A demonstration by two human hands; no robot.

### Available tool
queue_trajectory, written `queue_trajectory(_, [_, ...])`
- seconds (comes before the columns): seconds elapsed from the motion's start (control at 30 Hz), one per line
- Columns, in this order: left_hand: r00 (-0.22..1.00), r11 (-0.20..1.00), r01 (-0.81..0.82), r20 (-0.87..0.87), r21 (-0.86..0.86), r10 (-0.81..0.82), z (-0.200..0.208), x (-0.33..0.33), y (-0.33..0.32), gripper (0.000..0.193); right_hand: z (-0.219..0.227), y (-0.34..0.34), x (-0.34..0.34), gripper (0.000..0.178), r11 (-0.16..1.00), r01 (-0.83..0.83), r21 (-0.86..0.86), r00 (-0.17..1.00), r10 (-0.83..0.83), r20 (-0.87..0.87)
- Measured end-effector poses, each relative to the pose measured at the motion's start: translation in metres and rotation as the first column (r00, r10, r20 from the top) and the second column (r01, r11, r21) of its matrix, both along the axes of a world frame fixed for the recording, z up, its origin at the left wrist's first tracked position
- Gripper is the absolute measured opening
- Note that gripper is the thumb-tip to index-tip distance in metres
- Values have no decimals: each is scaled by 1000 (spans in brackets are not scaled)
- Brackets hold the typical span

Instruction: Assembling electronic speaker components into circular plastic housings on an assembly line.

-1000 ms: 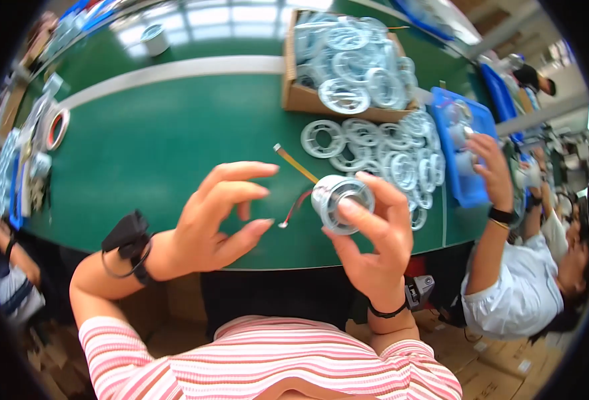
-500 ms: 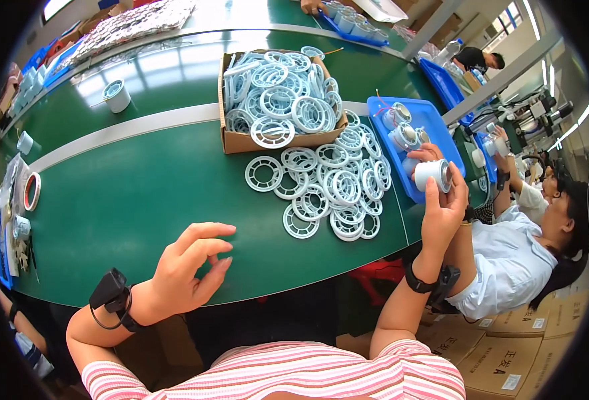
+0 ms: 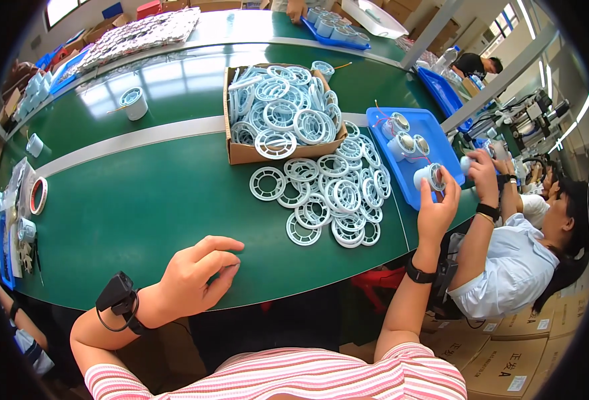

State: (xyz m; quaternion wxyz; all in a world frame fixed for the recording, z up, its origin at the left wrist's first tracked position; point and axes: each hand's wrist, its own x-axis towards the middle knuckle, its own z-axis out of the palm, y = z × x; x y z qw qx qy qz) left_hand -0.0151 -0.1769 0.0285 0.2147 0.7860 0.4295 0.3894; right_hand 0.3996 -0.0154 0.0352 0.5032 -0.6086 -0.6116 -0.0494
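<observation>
My right hand (image 3: 439, 212) reaches over the near part of the blue tray (image 3: 389, 120). Its thumb and fingers are closed round a white cylindrical housing (image 3: 422, 179) with a metal disc on its end, tilted to the right. Farther back in the tray stand several similar housings (image 3: 401, 145) with metal discs and thin red wires. My left hand (image 3: 201, 275) hovers at the table's near edge, fingers loosely bent and nothing visible in it. Right of its fingertips lies a heap of pale blue spoked rings (image 3: 302, 229).
A cardboard box (image 3: 254, 155) of rings stands behind the heap. A co-worker's hand (image 3: 484, 179) holds a small white part beside the tray. One white housing (image 3: 134, 107) stands at the back left, and a tape roll (image 3: 38, 195) lies at the left edge.
My right hand has lowered the housing over the tray. The co-worker's hand, behind it before, has drawn off to the right. My left hand's fingers have come closer together.
</observation>
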Motion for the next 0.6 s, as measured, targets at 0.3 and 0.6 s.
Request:
queue_trajectory(0.3, [1000, 1000, -23, 10, -20, 23, 2, -4, -2, 11, -33, 55, 64, 39, 982, 116, -151, 967, -77, 241])
queue_trajectory(0.6, [775, 775, -519, -185, 360, 605, 24, -88, 118, 25, -6, -14, 2, 32, 990, 46, 136, 978, -72, 194])
